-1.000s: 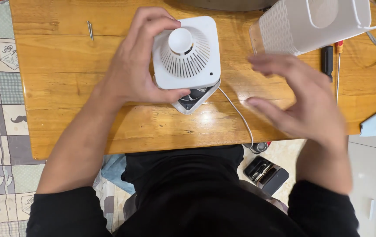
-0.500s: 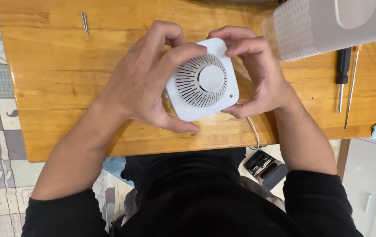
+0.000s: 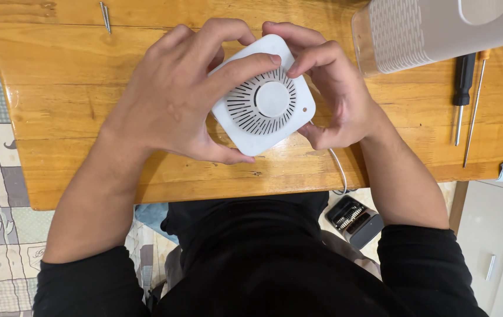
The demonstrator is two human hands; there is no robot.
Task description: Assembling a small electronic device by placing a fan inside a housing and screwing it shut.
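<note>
Both hands clamped on the white vented cover (image 3: 261,104), held just above the tabletop (image 3: 58,88): left hand (image 3: 175,100) wrapped over its left edge, right hand (image 3: 336,94) on its right. Turned slightly since half a second ago, vent now facing squarely up. Beside: grey housing (image 3: 433,29), two screwdrivers (image 3: 461,88).
</note>
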